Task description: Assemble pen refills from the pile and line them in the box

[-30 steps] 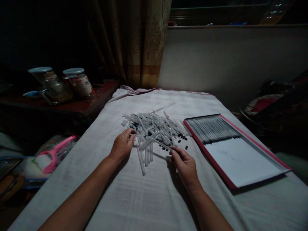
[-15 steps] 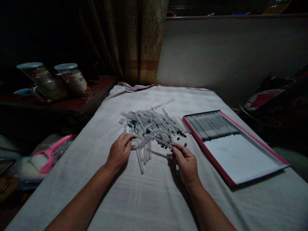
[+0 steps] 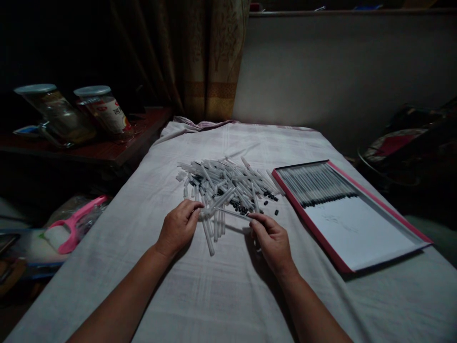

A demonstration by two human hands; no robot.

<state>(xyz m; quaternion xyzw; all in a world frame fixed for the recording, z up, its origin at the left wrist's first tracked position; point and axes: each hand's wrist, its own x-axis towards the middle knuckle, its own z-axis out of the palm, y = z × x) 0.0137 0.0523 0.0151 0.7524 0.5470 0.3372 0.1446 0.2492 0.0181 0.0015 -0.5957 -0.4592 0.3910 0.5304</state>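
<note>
My right hand (image 3: 272,240) pinches one end of a slim clear pen barrel (image 3: 233,215), which points left towards my other hand. My left hand (image 3: 179,225) is closed, thumb against fingers, at the near left edge of the heap; whatever lies between its fingertips is too small to make out. Behind both hands spreads a loose heap of clear pen parts (image 3: 228,178), tubes and caps crossing one another. Several clear caps (image 3: 209,236) lie in front of it. Small black plugs (image 3: 276,212) are scattered at the heap's right side.
A shallow red-edged box (image 3: 310,233) on the right holds a row of pens (image 3: 317,183) with black ends, above white paper. Everything lies on a pale checked cloth (image 3: 214,295). Jars (image 3: 107,114) stand on a dark wooden table (image 3: 143,133) at left; a pink-handled item (image 3: 76,226) is below.
My right hand has drawn slightly left and the pen barrel in it now points more towards my left hand. The left hand stays nearly in place. The view has shifted slightly.
</note>
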